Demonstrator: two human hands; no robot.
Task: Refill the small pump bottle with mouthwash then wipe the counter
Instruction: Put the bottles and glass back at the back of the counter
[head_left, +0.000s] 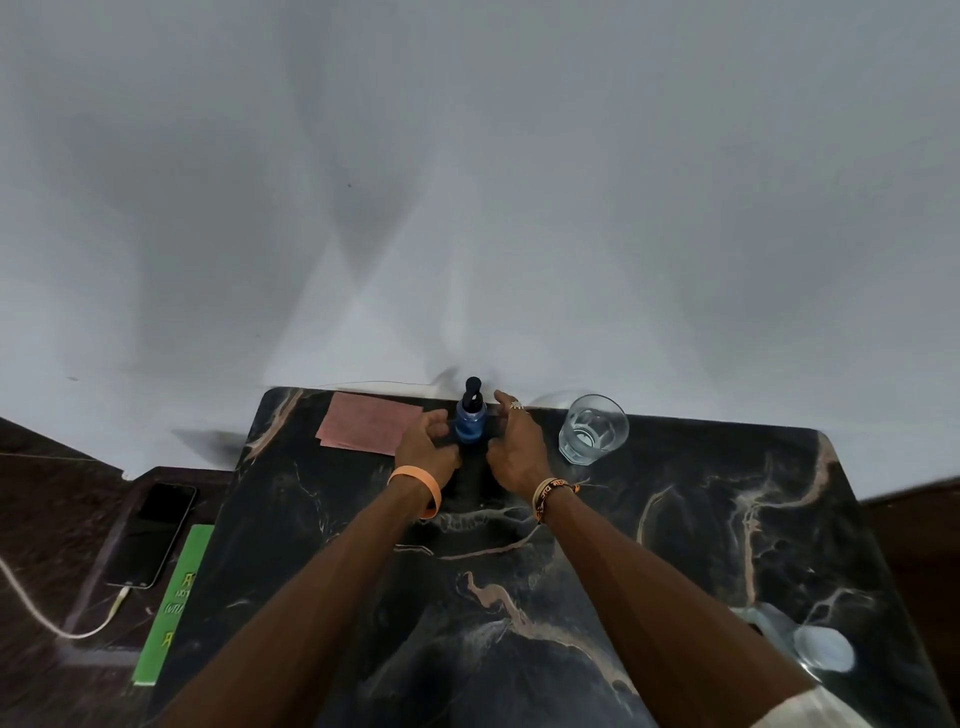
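A small blue pump bottle (470, 422) with a black pump head stands upright at the far edge of the dark marble counter (519, 571), close to the wall. My left hand (427, 442) is at its left side, with curled fingers against the bottle's body. My right hand (515, 440) is just right of the bottle, fingers fairly straight and pointing at the wall; whether it touches the bottle is unclear. A folded pink cloth (366, 426) lies flat to the left of the bottle. A clear tumbler (592, 428) holding a little clear liquid stands to the right.
A clear object with a white round part (823, 649) sits at the counter's near right edge. Left of the counter, on a lower surface, lie a phone (150, 535) on a charging cable and a green booklet (174, 597). A plain white wall rises behind the counter.
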